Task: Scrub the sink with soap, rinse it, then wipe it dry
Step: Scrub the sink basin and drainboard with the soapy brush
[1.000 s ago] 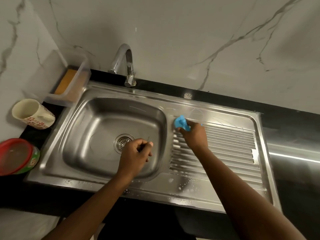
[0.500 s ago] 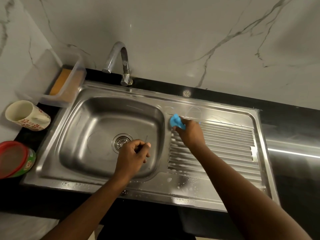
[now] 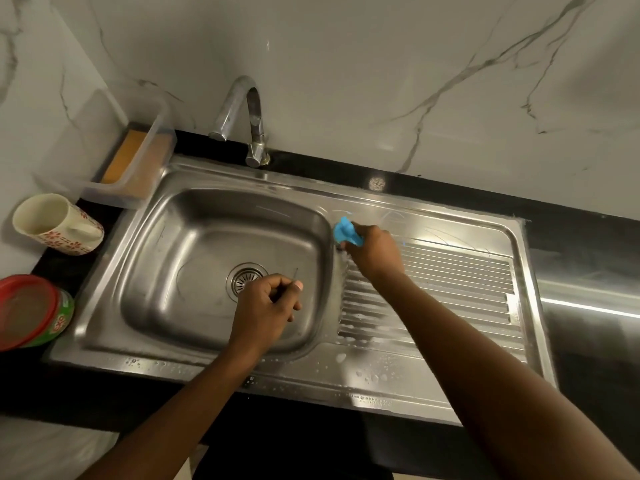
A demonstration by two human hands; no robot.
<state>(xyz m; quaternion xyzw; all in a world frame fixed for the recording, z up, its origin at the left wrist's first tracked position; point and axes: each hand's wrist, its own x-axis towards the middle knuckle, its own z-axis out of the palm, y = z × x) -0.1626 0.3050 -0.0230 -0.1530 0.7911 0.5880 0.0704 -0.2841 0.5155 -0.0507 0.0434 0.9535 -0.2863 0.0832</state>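
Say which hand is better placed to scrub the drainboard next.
Right: the right hand grips the blue scrubber at the edge of the drainboard; the left hand is over the basin, pinching a thin stick.

Black counter (image 3: 571,237); sink (image 3: 415,386) inset; mug (image 3: 57,225), clear box (image 3: 133,164), red-lidded jar (image 3: 31,313) left.

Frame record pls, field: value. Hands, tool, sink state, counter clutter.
right hand: grips blue scrubber at the far-left corner of the drainboard, beside the basin
left hand: over the basin near the drain, pinching a thin stick; what it is, cannot tell
suds: on the drainboard's near ribs, droplets on the front rim
tap: no water visibly running
counter, left: mug, red-lidded tub, clear box holding orange sponge
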